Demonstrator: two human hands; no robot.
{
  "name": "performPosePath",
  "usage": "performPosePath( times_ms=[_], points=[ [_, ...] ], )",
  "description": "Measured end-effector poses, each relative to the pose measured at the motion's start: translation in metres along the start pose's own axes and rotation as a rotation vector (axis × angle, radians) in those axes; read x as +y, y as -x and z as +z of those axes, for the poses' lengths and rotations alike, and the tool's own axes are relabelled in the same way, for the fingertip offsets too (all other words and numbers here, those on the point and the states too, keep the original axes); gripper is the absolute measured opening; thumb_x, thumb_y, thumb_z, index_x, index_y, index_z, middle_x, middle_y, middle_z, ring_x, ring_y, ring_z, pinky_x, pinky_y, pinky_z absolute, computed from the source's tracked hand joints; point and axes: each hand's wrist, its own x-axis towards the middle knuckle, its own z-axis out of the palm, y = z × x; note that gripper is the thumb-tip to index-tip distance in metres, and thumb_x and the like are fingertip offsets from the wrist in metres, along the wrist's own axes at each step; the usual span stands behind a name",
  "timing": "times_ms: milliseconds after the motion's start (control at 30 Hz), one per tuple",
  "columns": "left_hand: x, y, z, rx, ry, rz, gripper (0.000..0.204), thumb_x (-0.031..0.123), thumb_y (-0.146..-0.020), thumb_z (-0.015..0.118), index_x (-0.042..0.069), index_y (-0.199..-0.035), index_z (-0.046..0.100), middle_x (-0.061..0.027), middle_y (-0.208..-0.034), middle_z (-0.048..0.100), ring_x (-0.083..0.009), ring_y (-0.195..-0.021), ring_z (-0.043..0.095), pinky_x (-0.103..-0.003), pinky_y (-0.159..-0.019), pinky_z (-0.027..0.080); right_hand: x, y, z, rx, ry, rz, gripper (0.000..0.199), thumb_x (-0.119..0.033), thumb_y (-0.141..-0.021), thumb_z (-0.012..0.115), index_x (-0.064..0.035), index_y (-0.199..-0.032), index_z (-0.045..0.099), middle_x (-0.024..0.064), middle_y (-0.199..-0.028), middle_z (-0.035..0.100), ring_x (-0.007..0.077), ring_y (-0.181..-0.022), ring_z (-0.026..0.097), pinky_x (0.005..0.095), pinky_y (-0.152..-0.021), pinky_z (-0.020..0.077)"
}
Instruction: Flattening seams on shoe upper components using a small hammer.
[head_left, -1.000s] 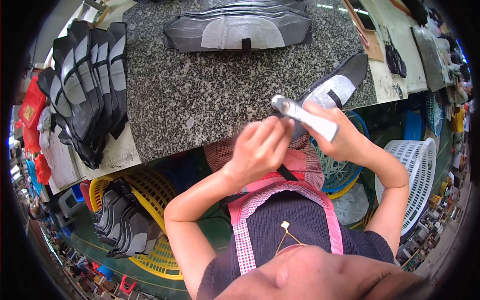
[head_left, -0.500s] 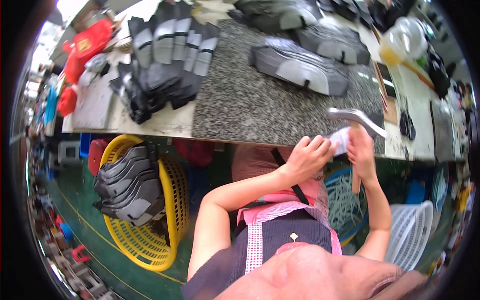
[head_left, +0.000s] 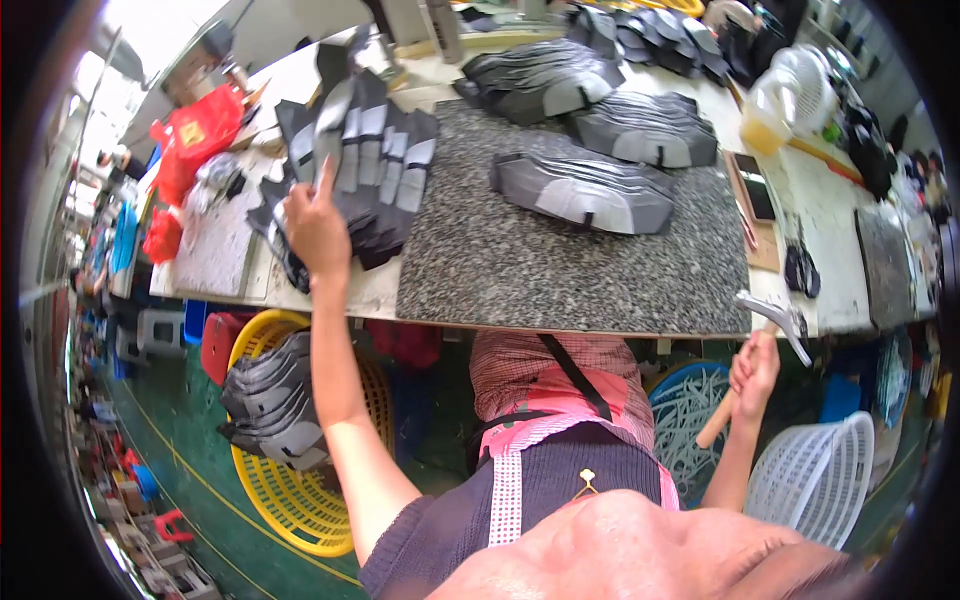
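1. The left hand point(head_left: 318, 235) is at the left of the frame, over a fanned pile of dark grey pieces point(head_left: 372, 165). Its index finger is stretched up and touches a piece; the other fingers look bent. Whether this grip pinches the piece or only rests on it, I cannot tell.
2. The right hand point(head_left: 755, 375) is at the lower right of the frame, just beyond the front edge of the desk point(head_left: 840, 270). Its grip is closed around the wooden handle of a hammer point(head_left: 775, 313). The metal head is above the fist, and the handle end points toward the lower left.
3. A speckled stone slab point(head_left: 560, 290) lies on the desk, in the middle of the frame. Toward its upper part are three stacks of similar pieces: a near stack point(head_left: 590, 195), a right stack point(head_left: 650, 130) and a far stack point(head_left: 545, 80).
4. At the lower left of the frame, a yellow basket point(head_left: 345, 545) holds more such pieces.
5. At the lower right of the frame, a blue basket point(head_left: 690, 370) contains pale strips point(head_left: 690, 425), and a white basket point(head_left: 830, 480) stands near it.
6. A phone point(head_left: 755, 190) lies to the right of the slab.
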Motion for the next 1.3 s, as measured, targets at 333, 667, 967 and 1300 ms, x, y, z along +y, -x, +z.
performPosePath(
  times_ms=[333,667,967,1300],
  points=[
    [0.192,0.008,-0.031,-0.286,0.844,0.397,0.040,0.025,-0.087,0.073,0.009,-0.123,0.066,-0.0087,-0.119,0.063,-0.0264,-0.113,0.056,-0.042,-0.093,0.041,-0.014,-0.060,0.036,-0.252,0.257,0.195,0.034,-0.043,-0.106,0.045,-0.0117,-0.097,0.054,-0.0103,-0.064,0.033,-0.0013,-0.049,0.028,0.0180,-0.042,0.0202],
    [0.300,0.005,-0.018,-0.364,0.842,0.618,0.032,0.033,-0.074,0.081,0.007,-0.090,0.070,-0.0048,-0.093,0.060,-0.0257,-0.094,0.058,-0.040,-0.084,0.042,0.004,-0.192,0.160,-0.463,0.738,-0.394,0.037,-0.037,-0.093,0.068,-0.0030,-0.098,0.053,0.0040,-0.065,0.059,0.0210,-0.056,0.058,0.0358,-0.050,0.0409],
    [0.294,0.010,-0.023,-0.416,1.016,0.654,0.025,0.024,-0.078,0.077,0.009,-0.089,0.061,-0.0073,-0.097,0.054,-0.0266,-0.100,0.055,-0.040,-0.082,0.043,0.005,-0.238,0.202,-0.562,1.161,-0.440,0.055,-0.043,-0.069,0.086,-0.0059,-0.093,0.052,0.0124,-0.080,0.070,0.0387,-0.082,0.069,0.0479,-0.067,0.0530],
    [0.161,-0.004,-0.117,-0.156,1.301,-0.064,0.023,0.019,-0.090,0.073,0.002,-0.104,0.065,-0.0107,-0.089,0.068,-0.0212,-0.073,0.066,-0.031,-0.066,0.054,0.023,-0.241,0.188,-0.534,1.007,-0.617,0.052,-0.040,-0.074,0.085,-0.0053,-0.095,0.053,0.0151,-0.080,0.068,0.0394,-0.079,0.066,0.0455,-0.066,0.0506]
  ],
)
